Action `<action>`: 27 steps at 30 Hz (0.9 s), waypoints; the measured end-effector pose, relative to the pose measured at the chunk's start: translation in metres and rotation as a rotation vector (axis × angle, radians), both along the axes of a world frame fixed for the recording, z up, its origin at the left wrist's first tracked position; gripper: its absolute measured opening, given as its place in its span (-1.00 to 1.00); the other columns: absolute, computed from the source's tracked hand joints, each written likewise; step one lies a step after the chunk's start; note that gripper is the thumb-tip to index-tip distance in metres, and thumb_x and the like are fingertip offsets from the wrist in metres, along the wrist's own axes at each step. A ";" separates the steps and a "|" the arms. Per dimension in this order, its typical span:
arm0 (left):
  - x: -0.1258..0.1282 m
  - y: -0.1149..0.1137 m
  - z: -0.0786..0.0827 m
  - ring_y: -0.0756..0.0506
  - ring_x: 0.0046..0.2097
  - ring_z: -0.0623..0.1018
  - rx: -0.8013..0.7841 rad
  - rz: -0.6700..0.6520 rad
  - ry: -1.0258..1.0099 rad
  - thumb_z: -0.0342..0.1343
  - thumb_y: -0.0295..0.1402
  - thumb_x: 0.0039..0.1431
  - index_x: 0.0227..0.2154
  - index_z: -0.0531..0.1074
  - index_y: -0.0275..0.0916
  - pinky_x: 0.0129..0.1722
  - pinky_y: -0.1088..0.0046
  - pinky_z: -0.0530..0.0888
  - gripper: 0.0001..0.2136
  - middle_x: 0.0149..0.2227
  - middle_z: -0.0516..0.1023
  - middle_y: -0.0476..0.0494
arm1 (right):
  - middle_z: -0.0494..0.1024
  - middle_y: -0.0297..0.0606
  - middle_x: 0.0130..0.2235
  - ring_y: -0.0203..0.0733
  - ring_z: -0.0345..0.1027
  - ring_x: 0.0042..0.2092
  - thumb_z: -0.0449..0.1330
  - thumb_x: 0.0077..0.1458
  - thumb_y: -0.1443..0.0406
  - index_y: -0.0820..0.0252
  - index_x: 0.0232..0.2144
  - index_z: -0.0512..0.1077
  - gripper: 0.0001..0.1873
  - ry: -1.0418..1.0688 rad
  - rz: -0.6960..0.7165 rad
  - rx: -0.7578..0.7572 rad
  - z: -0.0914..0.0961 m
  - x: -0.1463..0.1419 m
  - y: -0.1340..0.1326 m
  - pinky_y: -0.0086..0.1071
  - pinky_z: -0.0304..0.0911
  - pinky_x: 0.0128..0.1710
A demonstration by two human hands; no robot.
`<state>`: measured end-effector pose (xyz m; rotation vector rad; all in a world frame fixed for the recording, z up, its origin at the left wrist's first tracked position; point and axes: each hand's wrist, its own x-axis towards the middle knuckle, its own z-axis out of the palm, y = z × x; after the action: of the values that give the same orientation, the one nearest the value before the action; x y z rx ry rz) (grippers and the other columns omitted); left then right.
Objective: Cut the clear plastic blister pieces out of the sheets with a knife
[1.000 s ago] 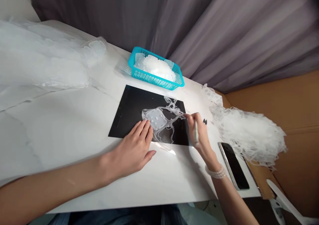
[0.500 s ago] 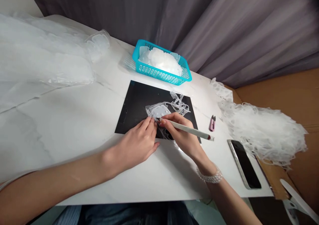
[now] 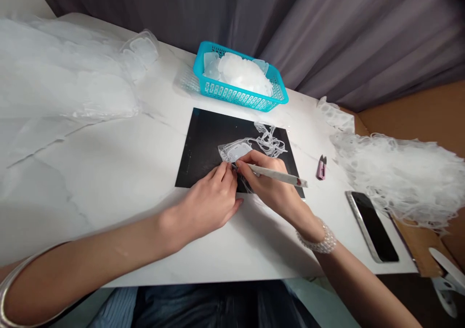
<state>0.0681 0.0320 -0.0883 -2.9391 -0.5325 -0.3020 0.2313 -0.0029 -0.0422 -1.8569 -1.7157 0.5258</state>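
Observation:
A translucent white sheet piece (image 3: 238,149) lies on a black mat (image 3: 203,134), with thin curled strips (image 3: 271,141) trailing from its right side. My left hand (image 3: 212,192) rests palm down, fingers extended, its fingertips pressing at the piece's near edge. In my right hand (image 3: 271,178) is a slim pen-shaped tool (image 3: 279,174) with a pale handle, pinched close to its dark tip. That tip meets the piece right beside my left fingertips; its exact shape is too small to make out. My right fingers hide part of the piece.
Behind the mat stands a blue basket (image 3: 236,100) of white translucent pieces. Pink thread snips (image 3: 321,168) and a phone (image 3: 374,228) lie to the right, near a heap of white cut scraps (image 3: 403,173). A large bag of white material (image 3: 72,71) fills the far left.
The camera view has shifted, so the mat and basket appear higher and farther right. My right hand covers more of the piece, and the tool lies a little flatter. Both hands stay together there.

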 end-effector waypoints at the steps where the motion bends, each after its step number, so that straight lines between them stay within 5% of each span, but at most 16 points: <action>1: 0.000 0.000 0.001 -0.38 0.21 0.42 -0.010 0.000 -0.001 -0.10 -0.24 0.41 0.14 0.38 -0.67 0.20 0.17 0.36 -0.49 0.10 0.49 -0.56 | 0.51 -0.36 -0.47 -0.37 0.23 -0.52 0.13 0.28 0.29 0.19 -0.41 0.43 -0.79 -0.014 0.005 -0.004 0.001 0.000 -0.001 -0.44 0.09 -0.51; 8: -0.002 0.001 0.009 -0.43 0.23 0.38 -0.012 -0.047 0.073 -0.17 -0.33 0.43 0.15 0.34 -0.71 0.17 0.09 0.37 -0.52 0.13 0.43 -0.65 | 0.43 -0.36 -0.52 -0.34 0.15 -0.55 0.09 0.29 0.34 0.18 -0.44 0.36 -0.78 -0.133 0.008 0.038 -0.005 -0.002 -0.013 -0.39 0.05 -0.52; 15: -0.006 -0.002 0.004 -0.43 0.27 0.34 -0.001 -0.049 0.107 -0.19 -0.36 0.44 0.16 0.37 -0.63 0.25 0.04 0.27 -0.55 0.19 0.39 -0.61 | 0.50 -0.12 -0.26 -0.13 0.35 -0.20 -0.05 0.38 0.38 0.20 -0.30 0.35 -0.78 -0.316 0.226 0.244 -0.031 0.000 -0.015 -0.32 0.22 -0.33; 27: -0.011 0.001 -0.008 -0.47 0.34 0.22 0.040 -0.053 0.093 -0.15 -0.25 0.43 0.27 0.17 -0.70 0.28 0.02 0.21 -0.44 0.29 0.23 -0.67 | 0.56 -0.24 -0.26 -0.26 0.41 -0.31 0.07 0.37 0.28 0.16 -0.29 0.42 -0.83 -0.165 0.101 0.222 -0.025 0.006 -0.020 -0.40 0.24 -0.34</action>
<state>0.0574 0.0329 -0.0962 -2.9147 -0.4316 -0.1778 0.2369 -0.0227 -0.0675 -1.7018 -1.8991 0.2138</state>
